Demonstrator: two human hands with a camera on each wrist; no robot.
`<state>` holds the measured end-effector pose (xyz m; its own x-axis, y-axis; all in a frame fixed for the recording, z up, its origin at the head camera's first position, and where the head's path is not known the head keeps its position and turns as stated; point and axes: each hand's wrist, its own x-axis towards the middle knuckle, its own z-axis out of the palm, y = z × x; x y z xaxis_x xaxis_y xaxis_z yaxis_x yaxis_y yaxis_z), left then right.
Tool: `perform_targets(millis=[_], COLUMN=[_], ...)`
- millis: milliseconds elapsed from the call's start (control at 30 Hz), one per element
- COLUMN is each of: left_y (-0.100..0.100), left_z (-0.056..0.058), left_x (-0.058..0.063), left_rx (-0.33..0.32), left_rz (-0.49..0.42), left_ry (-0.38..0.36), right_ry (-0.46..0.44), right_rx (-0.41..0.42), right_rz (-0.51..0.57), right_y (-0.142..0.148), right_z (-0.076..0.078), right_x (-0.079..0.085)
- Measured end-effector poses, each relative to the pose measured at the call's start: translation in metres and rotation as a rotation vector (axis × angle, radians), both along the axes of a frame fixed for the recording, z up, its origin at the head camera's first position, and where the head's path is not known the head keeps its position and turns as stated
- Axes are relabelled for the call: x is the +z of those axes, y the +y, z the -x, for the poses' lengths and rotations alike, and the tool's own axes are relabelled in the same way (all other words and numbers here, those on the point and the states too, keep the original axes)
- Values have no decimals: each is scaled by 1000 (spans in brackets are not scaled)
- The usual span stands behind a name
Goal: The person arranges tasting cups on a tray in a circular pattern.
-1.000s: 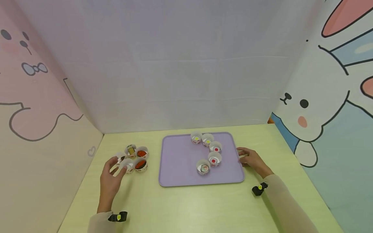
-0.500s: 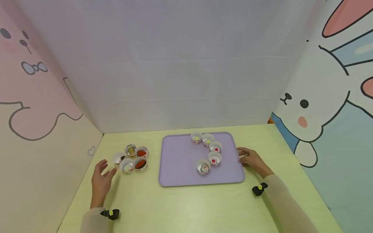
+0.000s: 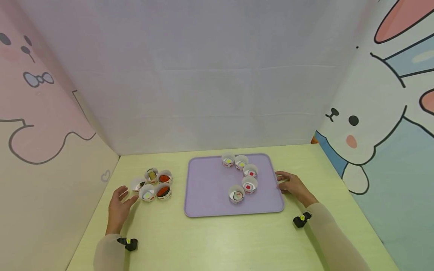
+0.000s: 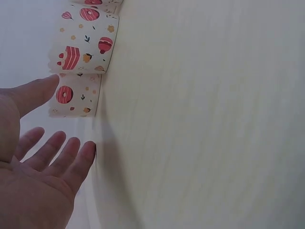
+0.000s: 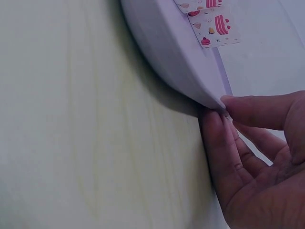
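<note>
Left hand (image 3: 118,209), as I see it remotely: relaxed, fingers spread. Its thumb tip lies close to the near paper cup (image 3: 146,188); I cannot tell if they touch. This cup stands beyond and to the right of the hand, in a cluster of five on the worktop (image 3: 217,241). Right hand (image 3: 294,187): I observe thumb and finger pinching the right rim of the purple tray (image 3: 208,184), which extends leftward, carrying five more cups (image 3: 250,168) in a bent line.

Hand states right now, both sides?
Left hand: open, holding nothing.
Right hand: closed, pinching the purple tray by its edge.
</note>
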<state>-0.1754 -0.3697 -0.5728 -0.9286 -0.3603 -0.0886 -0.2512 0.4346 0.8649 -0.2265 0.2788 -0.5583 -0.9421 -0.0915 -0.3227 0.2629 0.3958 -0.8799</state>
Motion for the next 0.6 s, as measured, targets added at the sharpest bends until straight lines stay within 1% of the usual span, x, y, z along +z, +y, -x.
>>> perform_targets(millis=[233,333,467,600], left_y=[0,1,2,1], left_z=[9,11,13,16], left_x=[-2,-3,-3,-3], left_rx=[-52,-66,-65,-67], left_rz=[1,6,10,4], left_ry=[17,21,23,10], right_ry=[1,-10,-15,-11], right_rx=[-1,-18,-22,-20], right_rz=[-4,-4,-4,-6], right_y=[-1,-1,-2,-1], right_z=[0,0,0,0], right_x=[0,-1,-1,0])
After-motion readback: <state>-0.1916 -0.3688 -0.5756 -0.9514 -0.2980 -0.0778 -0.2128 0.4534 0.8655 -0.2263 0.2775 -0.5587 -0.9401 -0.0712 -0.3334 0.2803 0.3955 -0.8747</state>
